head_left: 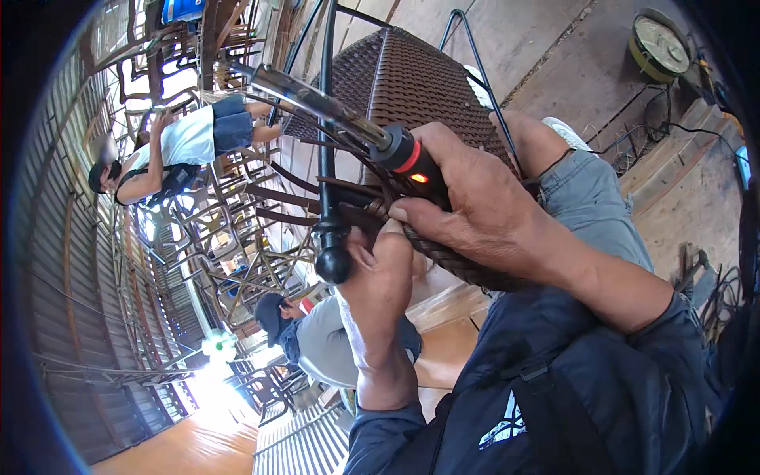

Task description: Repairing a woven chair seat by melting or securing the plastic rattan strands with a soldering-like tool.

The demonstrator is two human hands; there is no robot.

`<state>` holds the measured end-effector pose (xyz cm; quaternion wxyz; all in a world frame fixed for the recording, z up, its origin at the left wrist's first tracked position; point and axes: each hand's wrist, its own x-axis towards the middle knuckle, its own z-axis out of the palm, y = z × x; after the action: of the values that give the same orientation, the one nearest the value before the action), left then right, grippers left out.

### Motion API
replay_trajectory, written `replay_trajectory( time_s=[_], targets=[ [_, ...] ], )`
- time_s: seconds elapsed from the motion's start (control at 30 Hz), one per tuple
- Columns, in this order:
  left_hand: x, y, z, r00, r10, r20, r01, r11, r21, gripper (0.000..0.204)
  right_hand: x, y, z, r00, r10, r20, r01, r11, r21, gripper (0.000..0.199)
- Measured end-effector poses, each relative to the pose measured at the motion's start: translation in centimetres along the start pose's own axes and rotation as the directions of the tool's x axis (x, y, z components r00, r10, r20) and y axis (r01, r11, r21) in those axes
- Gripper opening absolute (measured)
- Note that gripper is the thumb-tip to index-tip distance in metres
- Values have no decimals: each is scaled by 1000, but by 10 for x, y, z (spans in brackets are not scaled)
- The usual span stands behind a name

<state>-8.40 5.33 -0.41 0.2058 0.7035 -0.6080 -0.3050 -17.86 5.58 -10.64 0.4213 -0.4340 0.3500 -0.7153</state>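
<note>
right hand [475,198] fisted round black tool [400,150]; left hand [380,277] pinching brown wicker strands [360,202] by chair leg [328,158]

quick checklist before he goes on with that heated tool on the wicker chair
1. Right hand grips the black tool with the lit orange light: ok.
2. Left hand pinches the brown strands at the black frame tube: ok.
3. Metal tip apart from the left fingers: ok.
4. Tip touching a strand: cannot tell.
5. Woven chair panel propped steady: cannot tell.
6. The two people behind stand well apart: ok.
</note>
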Motion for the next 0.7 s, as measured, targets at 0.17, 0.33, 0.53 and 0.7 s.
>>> replay_trajectory(
  time_s=[0.17,0.33,0.53,0.7],
  targets=[
    [-2,-5,-7,998,60,15,-56,982,-178,30,-1,-4,0,1000,5,3,-5,1000,-14,30],
    [2,-10,-16,995,33,93,-13,978,-209,31,-1,-4,0,998,57,22,-57,998,-21,30],
    [0,-1,-15,994,14,112,1,991,-135,30,-1,-3,0,999,52,14,-52,998,-33,29],
    [0,-4,-15,991,88,99,-74,988,-134,29,-1,-2,2,1000,12,6,-12,1000,-11,28]
  ],
)
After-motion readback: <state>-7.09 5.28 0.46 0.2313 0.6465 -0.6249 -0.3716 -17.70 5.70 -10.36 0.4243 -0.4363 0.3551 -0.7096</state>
